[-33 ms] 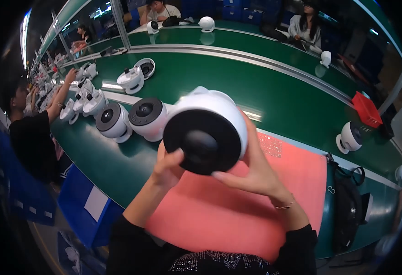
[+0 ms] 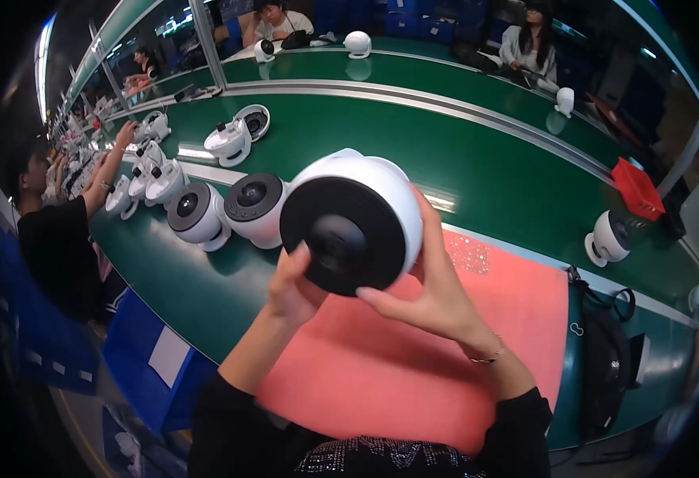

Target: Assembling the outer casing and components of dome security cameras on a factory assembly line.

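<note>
Over the pink mat (image 2: 381, 358) I hold up a white ball-shaped device (image 2: 401, 211) with a round black face and a domed lens in its middle. My left hand (image 2: 295, 291) grips its lower left edge, thumb on the black face. My right hand (image 2: 429, 295) wraps round its right side, with the thumb at the bottom rim. The fingers behind the white shell are hidden. Just left of it stand a similar device with a grey face (image 2: 254, 199) and another such device (image 2: 194, 215).
Opened white housings (image 2: 166, 182) stand at the left, near a co-worker (image 2: 54, 215) reaching over the green bench (image 2: 485, 175). Another white device (image 2: 608, 239), a red basket (image 2: 638, 189) and a black bag (image 2: 604, 366) are at the right. A blue bin (image 2: 138, 350) sits below left.
Both my hands and the held device have shifted slightly left and up. My grip looks the same.
</note>
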`<state>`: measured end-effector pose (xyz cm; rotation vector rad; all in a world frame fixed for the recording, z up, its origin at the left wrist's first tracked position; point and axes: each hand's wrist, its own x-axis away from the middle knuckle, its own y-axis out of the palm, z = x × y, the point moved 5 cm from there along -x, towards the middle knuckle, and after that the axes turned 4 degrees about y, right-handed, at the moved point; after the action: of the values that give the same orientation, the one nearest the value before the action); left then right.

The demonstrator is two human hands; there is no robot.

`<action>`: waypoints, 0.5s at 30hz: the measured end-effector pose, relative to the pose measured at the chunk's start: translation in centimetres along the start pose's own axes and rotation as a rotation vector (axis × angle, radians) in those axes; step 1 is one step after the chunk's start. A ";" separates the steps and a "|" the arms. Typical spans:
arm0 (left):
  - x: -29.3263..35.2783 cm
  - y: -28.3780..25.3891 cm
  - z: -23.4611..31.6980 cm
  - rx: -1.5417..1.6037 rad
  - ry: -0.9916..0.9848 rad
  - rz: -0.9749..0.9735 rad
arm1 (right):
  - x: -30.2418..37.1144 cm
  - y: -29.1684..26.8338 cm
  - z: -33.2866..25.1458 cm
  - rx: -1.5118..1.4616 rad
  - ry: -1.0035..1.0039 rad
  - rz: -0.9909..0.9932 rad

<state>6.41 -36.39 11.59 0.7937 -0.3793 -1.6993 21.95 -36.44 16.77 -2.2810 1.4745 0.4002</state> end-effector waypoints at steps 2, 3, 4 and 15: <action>-1.6 0.2 -1.3 0.320 -0.060 0.133 | -0.7 0.7 0.6 0.107 0.021 0.067; -2.2 0.6 -1.7 0.159 -0.020 0.330 | -0.9 0.8 0.8 0.234 -0.038 0.103; -2.7 0.9 -2.1 0.153 -0.020 0.324 | -1.2 1.1 1.2 0.232 -0.043 0.109; -6.4 -1.5 -4.1 0.055 -0.060 0.329 | -2.5 0.2 5.0 0.152 0.093 0.296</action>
<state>8.82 -29.29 9.67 0.6798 -0.5683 -1.4115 20.61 -32.09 13.41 -1.9923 1.8316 0.2572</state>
